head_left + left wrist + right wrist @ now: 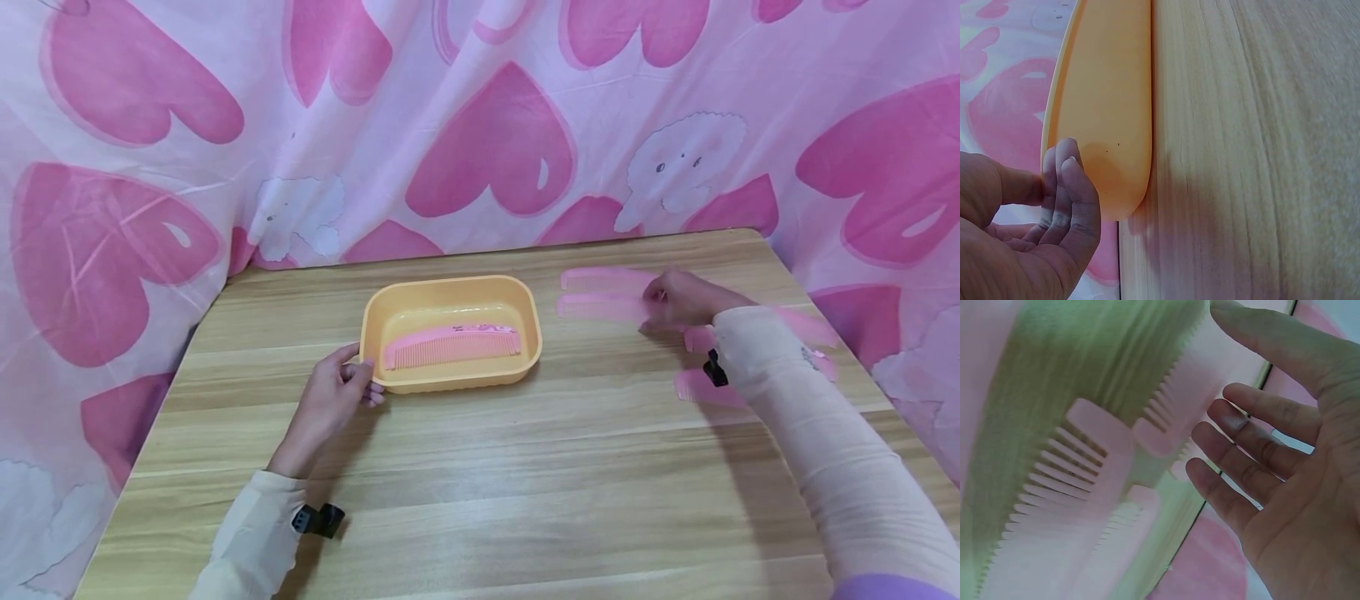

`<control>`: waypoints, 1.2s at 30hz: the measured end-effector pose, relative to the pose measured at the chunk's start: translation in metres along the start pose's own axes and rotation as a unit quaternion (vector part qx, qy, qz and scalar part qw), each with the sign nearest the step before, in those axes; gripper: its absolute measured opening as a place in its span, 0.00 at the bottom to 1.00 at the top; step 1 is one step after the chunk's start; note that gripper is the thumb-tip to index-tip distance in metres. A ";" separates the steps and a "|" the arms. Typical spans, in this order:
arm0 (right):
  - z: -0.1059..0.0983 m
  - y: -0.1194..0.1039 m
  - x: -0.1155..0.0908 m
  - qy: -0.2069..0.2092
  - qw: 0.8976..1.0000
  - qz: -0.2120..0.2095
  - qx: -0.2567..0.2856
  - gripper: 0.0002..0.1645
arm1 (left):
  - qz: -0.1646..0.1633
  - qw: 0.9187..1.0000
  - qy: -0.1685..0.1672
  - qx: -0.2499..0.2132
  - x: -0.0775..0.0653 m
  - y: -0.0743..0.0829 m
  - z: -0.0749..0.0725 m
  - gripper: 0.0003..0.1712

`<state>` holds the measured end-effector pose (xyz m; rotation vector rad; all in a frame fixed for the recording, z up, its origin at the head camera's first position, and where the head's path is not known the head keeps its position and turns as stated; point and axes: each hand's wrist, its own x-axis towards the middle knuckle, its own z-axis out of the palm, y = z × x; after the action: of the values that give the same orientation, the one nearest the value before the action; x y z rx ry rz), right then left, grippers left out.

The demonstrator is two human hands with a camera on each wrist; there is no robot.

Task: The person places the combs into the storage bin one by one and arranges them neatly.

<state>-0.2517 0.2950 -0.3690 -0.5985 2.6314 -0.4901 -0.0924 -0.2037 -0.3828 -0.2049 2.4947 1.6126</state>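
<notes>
My left hand (333, 398) grips the near left corner of a yellow plastic tray (446, 386). In the left wrist view, the thumb lies by the tray's rim and the fingers against its outer wall. Inside the tray lies one pink comb (453, 346) with a printed spine. My right hand (686, 298) reaches over two pink combs lying side by side, the far comb (600, 279) and the near comb (596, 307), covering their right ends. In the right wrist view, its fingers (1260, 412) are spread and fairly straight beside the combs.
More pink combs lie right of the tray, partly under the right forearm: a front comb (705, 389), a middle comb (697, 338) and a comb (806, 325) near the right edge. The wooden table (480, 492) backs onto a pink heart-print curtain (487, 142).
</notes>
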 end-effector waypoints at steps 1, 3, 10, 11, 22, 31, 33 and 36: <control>0.001 0.001 0.000 0.001 1.000 0.001 -0.002 0.35 | -0.001 1.000 0.000 0.000 0.000 0.000 0.000 0.29; 0.003 0.003 0.000 0.004 1.000 0.000 -0.007 0.35 | -0.001 1.000 -0.001 0.000 0.000 0.000 0.000 0.29; 0.007 0.004 0.001 0.011 1.000 -0.012 -0.003 0.33 | -0.003 1.000 0.003 0.005 0.000 0.000 0.000 0.28; 0.008 0.004 0.001 0.011 1.000 -0.009 0.000 0.33 | -0.003 1.000 0.003 0.006 0.001 0.000 0.000 0.28; 0.012 0.002 0.004 0.000 1.000 0.014 0.005 0.35 | -0.002 1.000 0.004 0.005 0.001 -0.001 0.000 0.28; 0.011 -0.004 0.005 0.014 1.000 0.017 0.005 0.34 | 0.004 1.000 0.003 0.003 0.001 -0.002 0.000 0.27; 0.010 -0.006 0.006 0.023 1.000 0.010 0.005 0.33 | 0.002 1.000 0.002 0.001 0.001 -0.001 0.000 0.27; 0.008 -0.009 0.009 0.040 0.999 -0.005 0.004 0.30 | 0.000 1.000 0.001 0.000 0.001 -0.001 0.000 0.27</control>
<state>-0.2522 0.2810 -0.3752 -0.6008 2.7023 -0.5387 -0.0935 -0.2043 -0.3843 -0.2060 2.4963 1.6141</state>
